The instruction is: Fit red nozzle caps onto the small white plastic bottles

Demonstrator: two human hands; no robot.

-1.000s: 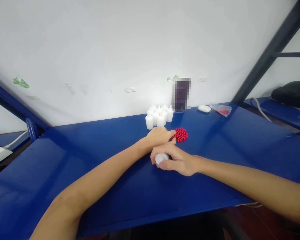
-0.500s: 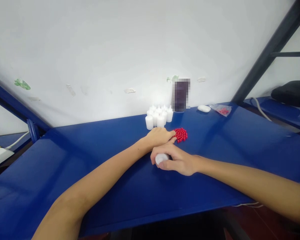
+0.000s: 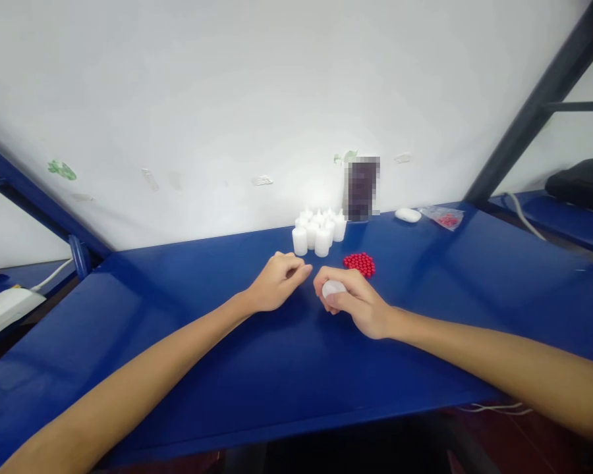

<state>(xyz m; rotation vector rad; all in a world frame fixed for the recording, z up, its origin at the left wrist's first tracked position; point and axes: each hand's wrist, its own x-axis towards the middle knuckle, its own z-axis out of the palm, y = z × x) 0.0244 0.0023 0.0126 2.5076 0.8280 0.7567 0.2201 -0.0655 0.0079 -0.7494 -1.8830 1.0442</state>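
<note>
My right hand (image 3: 353,299) is wrapped round a small white bottle (image 3: 333,288), whose pale round end faces up towards me. To its left, my left hand (image 3: 279,283) hovers over the blue table with fingers curled and thumb against them. Whatever is between those fingertips, if anything, is hidden. Just behind my right hand lies a flat cluster of small, round, glossy red pieces (image 3: 360,264). Several white plastic bottles (image 3: 321,241) with pointed tips stand close together beyond my hands, against the wall.
A blurred-out dark upright object (image 3: 362,189) leans by the wall. Right of it lie a white rounded case (image 3: 408,215) and a clear bag (image 3: 443,218) with red pieces inside. A white power strip (image 3: 10,311) is at the far left. The blue table (image 3: 257,401) ends at a front edge.
My left hand has drawn back from the red pieces and moved left, its fingers now curled. My right hand has shifted slightly away from me, still holding the bottle.
</note>
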